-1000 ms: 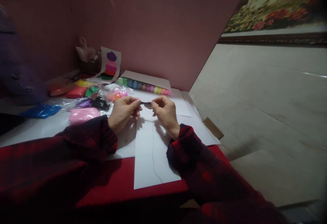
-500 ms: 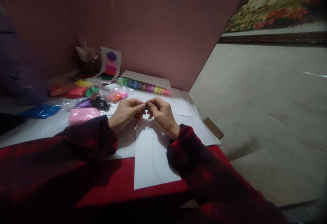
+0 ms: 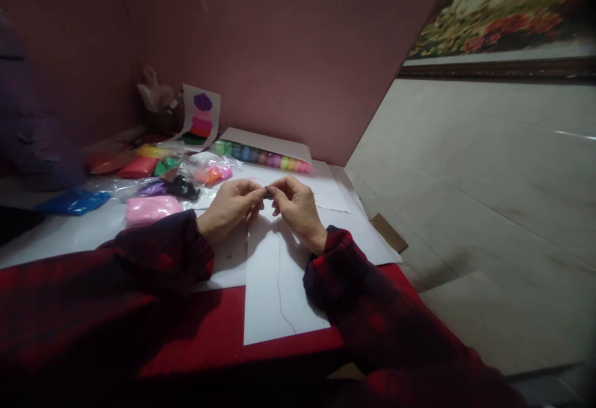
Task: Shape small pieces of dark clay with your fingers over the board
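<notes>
Landmark: white paper sheet (image 3: 284, 284) lying on the red table (image 3: 218, 333), a thin curved pencil line running up it.

Both hands meet just above the sheet's far end. Left hand (image 3: 228, 206) and right hand (image 3: 295, 206) each pinch, thumb against forefinger, a tiny dark bit of clay (image 3: 267, 192); fingertips nearly touching, the other fingers curled loosely under. The piece is held in the air over the sheet, not resting on it, probably so that it can be worked between the fingertips and any crumb falls on paper. Its shape is too small to tell.

Left of the sheet: pink clay packet (image 3: 151, 208) nearest, then a black packet (image 3: 184, 187), a blue packet (image 3: 74, 201), and further red, yellow and green ones, all within the left hand's reach.

Beyond the sheet: a row of small coloured tubs (image 3: 263, 158) in a clear strip, and a card with stacked colour shapes (image 3: 201, 117) propped against the pink wall, likely as a pattern in view.

Both sleeves dark red plaid.
</notes>
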A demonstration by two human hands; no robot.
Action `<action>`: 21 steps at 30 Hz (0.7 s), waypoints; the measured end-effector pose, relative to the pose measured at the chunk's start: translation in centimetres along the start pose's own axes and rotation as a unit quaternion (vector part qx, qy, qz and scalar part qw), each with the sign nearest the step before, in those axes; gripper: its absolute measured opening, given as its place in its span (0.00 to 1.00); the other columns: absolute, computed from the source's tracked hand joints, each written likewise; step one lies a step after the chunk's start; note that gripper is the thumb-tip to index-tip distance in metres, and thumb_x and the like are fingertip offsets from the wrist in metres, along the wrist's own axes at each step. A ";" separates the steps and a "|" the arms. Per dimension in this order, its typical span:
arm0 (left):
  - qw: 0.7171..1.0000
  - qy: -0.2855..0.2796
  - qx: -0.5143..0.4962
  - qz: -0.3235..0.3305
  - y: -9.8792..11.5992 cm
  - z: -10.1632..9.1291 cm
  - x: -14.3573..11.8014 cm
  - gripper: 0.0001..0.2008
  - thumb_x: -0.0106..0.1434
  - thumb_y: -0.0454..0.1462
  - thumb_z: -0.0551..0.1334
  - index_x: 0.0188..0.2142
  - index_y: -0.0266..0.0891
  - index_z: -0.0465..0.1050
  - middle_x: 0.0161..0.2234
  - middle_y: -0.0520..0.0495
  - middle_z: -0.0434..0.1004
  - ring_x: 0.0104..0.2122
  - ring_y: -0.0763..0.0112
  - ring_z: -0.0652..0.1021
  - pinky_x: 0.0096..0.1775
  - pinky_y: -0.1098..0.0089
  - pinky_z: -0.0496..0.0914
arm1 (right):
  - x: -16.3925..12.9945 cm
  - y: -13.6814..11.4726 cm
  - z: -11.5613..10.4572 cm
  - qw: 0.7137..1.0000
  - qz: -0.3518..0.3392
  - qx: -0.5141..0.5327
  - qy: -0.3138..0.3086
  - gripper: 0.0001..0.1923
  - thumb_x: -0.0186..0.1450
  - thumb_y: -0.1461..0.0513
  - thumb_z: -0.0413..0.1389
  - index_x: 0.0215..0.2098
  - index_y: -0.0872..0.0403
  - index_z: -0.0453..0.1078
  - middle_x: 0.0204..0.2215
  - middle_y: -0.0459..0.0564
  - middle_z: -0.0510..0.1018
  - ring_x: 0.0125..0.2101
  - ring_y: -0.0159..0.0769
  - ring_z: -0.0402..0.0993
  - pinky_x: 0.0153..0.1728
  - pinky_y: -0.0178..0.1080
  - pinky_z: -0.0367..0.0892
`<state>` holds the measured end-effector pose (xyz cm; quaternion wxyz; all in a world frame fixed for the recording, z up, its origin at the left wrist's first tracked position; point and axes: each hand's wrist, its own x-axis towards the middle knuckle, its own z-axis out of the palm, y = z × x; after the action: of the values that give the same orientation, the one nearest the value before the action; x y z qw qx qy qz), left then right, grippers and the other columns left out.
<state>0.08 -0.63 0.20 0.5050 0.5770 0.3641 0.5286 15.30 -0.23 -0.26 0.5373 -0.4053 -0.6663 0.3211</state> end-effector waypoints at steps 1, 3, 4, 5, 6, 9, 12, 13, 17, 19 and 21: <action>1.000 0.005 -0.004 -0.001 0.0 0.0 0.0 0.14 0.53 0.42 0.72 0.23 0.36 0.71 0.19 0.52 0.73 0.14 0.78 0.69 0.18 0.75 0.61 | 0.0 0.0 0.0 1.000 0.004 -0.002 0.009 0.06 0.64 0.59 0.58 0.30 0.53 0.69 0.25 0.42 0.73 0.22 0.27 0.68 0.20 0.31 0.68; 1.000 0.018 -0.011 0.001 -0.2 0.0 0.1 0.14 0.52 0.41 0.72 0.24 0.36 0.71 0.18 0.52 0.72 0.14 0.77 0.69 0.18 0.75 0.62 | 0.1 0.0 -0.1 1.000 0.010 -0.004 0.028 0.06 0.64 0.60 0.57 0.31 0.53 0.68 0.24 0.42 0.73 0.21 0.27 0.67 0.20 0.31 0.68; 1.000 0.024 -0.014 0.003 -0.3 -0.1 0.2 0.13 0.52 0.41 0.72 0.24 0.36 0.71 0.18 0.52 0.72 0.14 0.77 0.69 0.18 0.75 0.63 | 0.2 0.0 -0.1 0.999 0.011 -0.004 0.037 0.05 0.64 0.60 0.57 0.31 0.53 0.68 0.24 0.42 0.73 0.21 0.27 0.67 0.20 0.32 0.68; 0.999 0.030 -0.015 0.005 -0.3 -0.1 0.2 0.13 0.52 0.41 0.71 0.24 0.36 0.71 0.19 0.52 0.73 0.14 0.77 0.69 0.18 0.75 0.63 | 0.3 0.1 -0.2 0.999 0.014 -0.004 0.045 0.05 0.64 0.60 0.57 0.31 0.53 0.68 0.24 0.42 0.73 0.21 0.27 0.67 0.20 0.32 0.68; 0.999 0.035 -0.016 0.008 -0.4 -0.2 0.2 0.13 0.53 0.40 0.71 0.24 0.36 0.71 0.19 0.51 0.73 0.15 0.77 0.69 0.18 0.75 0.63 | 0.3 0.1 -0.2 0.998 0.017 -0.003 0.052 0.05 0.64 0.60 0.57 0.31 0.53 0.68 0.23 0.42 0.73 0.20 0.27 0.68 0.20 0.32 0.67; 0.999 0.044 -0.022 0.011 -0.5 -0.3 0.2 0.12 0.53 0.40 0.71 0.24 0.35 0.72 0.20 0.50 0.74 0.15 0.77 0.69 0.18 0.75 0.64 | 0.3 0.1 -0.3 0.998 0.020 -0.006 0.060 0.05 0.65 0.61 0.57 0.31 0.53 0.68 0.22 0.42 0.73 0.20 0.27 0.68 0.20 0.32 0.67; 0.999 0.033 -0.033 -0.002 -0.4 -0.2 0.1 0.13 0.52 0.41 0.72 0.26 0.35 0.73 0.20 0.51 0.74 0.15 0.77 0.70 0.18 0.74 0.65 | 0.2 0.1 -0.2 0.998 0.009 -0.021 0.051 0.05 0.65 0.61 0.57 0.31 0.53 0.69 0.23 0.42 0.73 0.21 0.27 0.67 0.21 0.33 0.66; 0.999 0.022 -0.036 -0.010 -0.4 -0.2 0.1 0.13 0.52 0.42 0.73 0.27 0.35 0.74 0.20 0.51 0.74 0.15 0.77 0.70 0.18 0.74 0.65 | 0.2 0.1 -0.2 0.999 0.005 -0.025 0.044 0.05 0.64 0.61 0.58 0.31 0.53 0.69 0.23 0.42 0.73 0.22 0.28 0.68 0.22 0.33 0.66; 0.999 -0.022 -0.043 -0.019 -0.4 -0.1 0.0 0.16 0.50 0.43 0.75 0.31 0.34 0.77 0.21 0.50 0.75 0.15 0.76 0.71 0.18 0.74 0.65 | 0.0 0.1 0.0 1.000 0.001 -0.008 0.000 0.05 0.63 0.60 0.58 0.30 0.53 0.70 0.25 0.44 0.75 0.24 0.29 0.71 0.25 0.34 0.69; 0.999 -0.031 -0.043 -0.014 -0.5 -0.2 0.0 0.16 0.49 0.43 0.75 0.30 0.34 0.77 0.21 0.49 0.76 0.16 0.76 0.71 0.18 0.74 0.65 | 0.0 0.2 0.1 1.000 0.007 0.007 -0.010 0.04 0.62 0.61 0.59 0.30 0.53 0.70 0.25 0.44 0.75 0.24 0.29 0.72 0.24 0.33 0.69; 0.999 -0.034 -0.040 -0.014 -0.5 -0.2 0.0 0.15 0.50 0.43 0.75 0.30 0.34 0.78 0.21 0.49 0.76 0.15 0.76 0.70 0.17 0.74 0.64 | 0.0 0.1 0.1 1.000 0.017 0.019 -0.008 0.05 0.62 0.61 0.59 0.30 0.54 0.70 0.24 0.43 0.75 0.23 0.29 0.72 0.22 0.33 0.68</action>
<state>-0.09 -0.44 -0.33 0.5466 0.5690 0.3333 0.5161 15.20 -0.17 -0.41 0.5340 -0.4041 -0.6572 0.3457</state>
